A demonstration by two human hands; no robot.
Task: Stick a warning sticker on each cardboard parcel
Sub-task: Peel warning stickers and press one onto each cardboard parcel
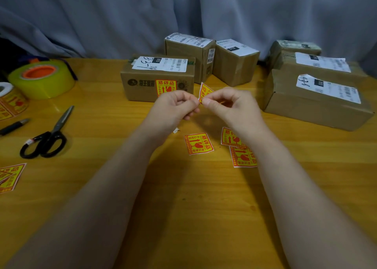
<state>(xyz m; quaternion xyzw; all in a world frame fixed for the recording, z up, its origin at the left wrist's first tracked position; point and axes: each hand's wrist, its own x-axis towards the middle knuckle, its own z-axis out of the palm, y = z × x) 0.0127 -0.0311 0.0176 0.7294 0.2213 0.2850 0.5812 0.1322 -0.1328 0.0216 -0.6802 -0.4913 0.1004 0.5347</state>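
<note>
Both hands meet above the table's middle, pinching one yellow-and-red warning sticker (204, 92) that stands on edge between them. My left hand (176, 105) grips its lower left corner; my right hand (228, 103) holds its right side. Just behind the hands stands a cardboard parcel (142, 81) with a warning sticker (165, 87) on its front face. Two taller parcels (188, 52) (234, 64) stand behind it. At the right are three more parcels (314, 105) (324, 67) (293, 46). Loose stickers (198, 143) (243, 156) lie on the table under my right wrist.
Black scissors (48, 137), a yellow tape roll (41, 79), a sticker roll (10, 101) and a black pen (13, 126) sit at the left. More stickers (10, 177) lie at the left edge. A grey curtain (122, 14) hangs behind the wooden table (183, 207).
</note>
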